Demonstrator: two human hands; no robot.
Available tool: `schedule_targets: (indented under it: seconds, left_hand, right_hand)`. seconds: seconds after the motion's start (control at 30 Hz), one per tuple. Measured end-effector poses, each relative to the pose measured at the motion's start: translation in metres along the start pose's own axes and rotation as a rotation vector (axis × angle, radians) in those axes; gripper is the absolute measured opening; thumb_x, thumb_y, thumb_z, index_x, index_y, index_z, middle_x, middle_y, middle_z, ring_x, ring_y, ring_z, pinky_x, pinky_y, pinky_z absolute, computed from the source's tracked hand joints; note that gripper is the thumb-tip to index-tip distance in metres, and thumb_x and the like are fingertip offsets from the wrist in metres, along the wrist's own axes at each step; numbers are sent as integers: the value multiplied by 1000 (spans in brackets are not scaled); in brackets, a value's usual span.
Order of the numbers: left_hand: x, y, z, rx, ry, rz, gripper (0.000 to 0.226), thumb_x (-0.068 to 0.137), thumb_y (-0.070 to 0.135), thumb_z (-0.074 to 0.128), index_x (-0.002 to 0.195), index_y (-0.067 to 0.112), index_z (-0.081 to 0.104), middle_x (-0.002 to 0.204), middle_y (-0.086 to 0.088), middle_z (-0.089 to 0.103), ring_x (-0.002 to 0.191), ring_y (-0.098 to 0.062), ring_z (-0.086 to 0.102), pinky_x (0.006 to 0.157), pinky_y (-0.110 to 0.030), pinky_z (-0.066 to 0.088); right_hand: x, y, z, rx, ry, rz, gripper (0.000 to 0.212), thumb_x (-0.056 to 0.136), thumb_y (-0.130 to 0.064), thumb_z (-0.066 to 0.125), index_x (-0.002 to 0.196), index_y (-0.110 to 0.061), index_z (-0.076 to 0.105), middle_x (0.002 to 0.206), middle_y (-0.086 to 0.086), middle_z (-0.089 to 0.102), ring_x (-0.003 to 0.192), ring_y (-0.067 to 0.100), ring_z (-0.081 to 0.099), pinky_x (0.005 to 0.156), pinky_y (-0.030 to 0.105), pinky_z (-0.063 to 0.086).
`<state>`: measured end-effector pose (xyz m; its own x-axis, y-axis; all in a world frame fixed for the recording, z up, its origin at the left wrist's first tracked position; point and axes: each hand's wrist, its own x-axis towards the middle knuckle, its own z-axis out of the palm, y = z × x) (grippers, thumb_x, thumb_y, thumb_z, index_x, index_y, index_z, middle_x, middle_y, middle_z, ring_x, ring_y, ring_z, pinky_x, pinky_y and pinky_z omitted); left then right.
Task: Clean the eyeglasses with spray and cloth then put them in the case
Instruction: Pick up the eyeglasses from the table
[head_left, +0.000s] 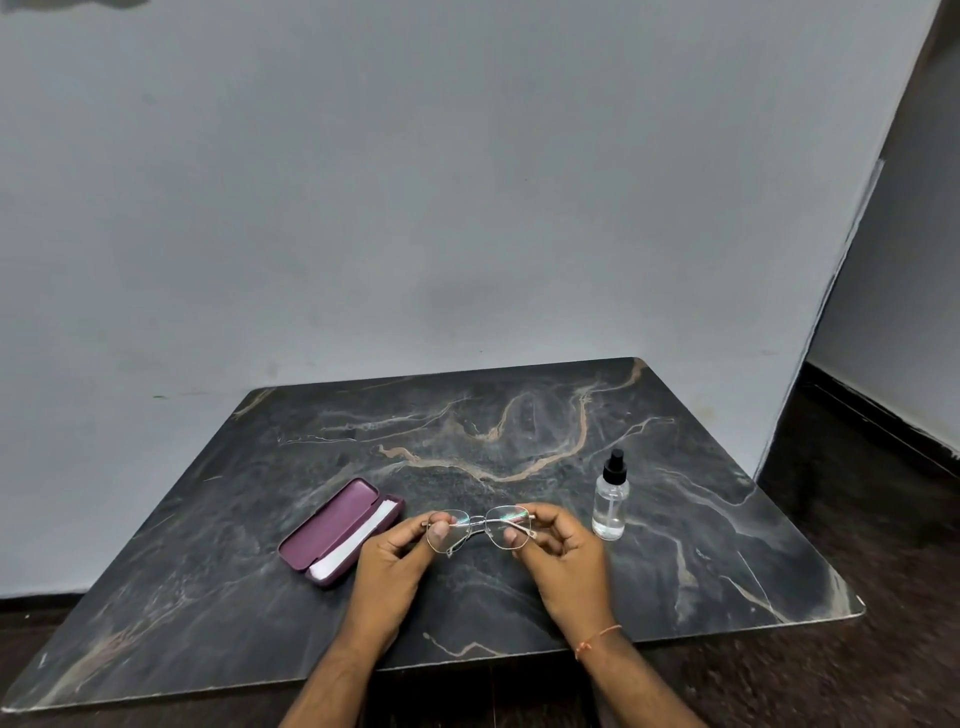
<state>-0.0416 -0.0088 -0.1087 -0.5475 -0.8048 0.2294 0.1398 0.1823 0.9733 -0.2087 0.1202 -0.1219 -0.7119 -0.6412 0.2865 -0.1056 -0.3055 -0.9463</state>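
Observation:
Thin gold-rimmed eyeglasses hang just above the dark marble table, lenses facing away from me. My left hand pinches the left end of the frame. My right hand pinches the right end. To the left lies an open purple glasses case with a white cloth inside it. A clear spray bottle with a black nozzle stands upright just right of my right hand.
A grey wall rises behind the table. The table's front edge runs under my forearms, and dark floor shows to the right. A thin orange thread circles my right wrist.

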Motion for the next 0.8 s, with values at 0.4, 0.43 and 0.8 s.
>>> schedule_targets:
  seconds: [0.4,0.43,0.8]
  left_hand:
    - [1,-2,-2,-27,73,39,18,95,34,76,108,27,88,114,1,86,114,-10,78,96,-12,54]
    - [1,-2,-3,-22,77,46,18,95,35,76,107,28,88,114,1,86,114,-10,78,97,-12,53]
    - [0,-4,1,53,144,136,17,96,29,76,108,34,86,114,7,85,114,-9,79,96,-14,56]
  right_hand:
    - [0,-2,0,-242,132,-277,54,89,7,80,107,-43,81,105,-14,81,96,8,80,85,18,60]
    - [1,-4,0,-266,139,-303,52,89,5,80,107,-44,81,106,-15,80,97,9,79,84,18,60]
    - [3,-8,-3,-382,153,-383,39,96,4,72,108,-33,80,113,-16,71,91,18,74,73,41,65]
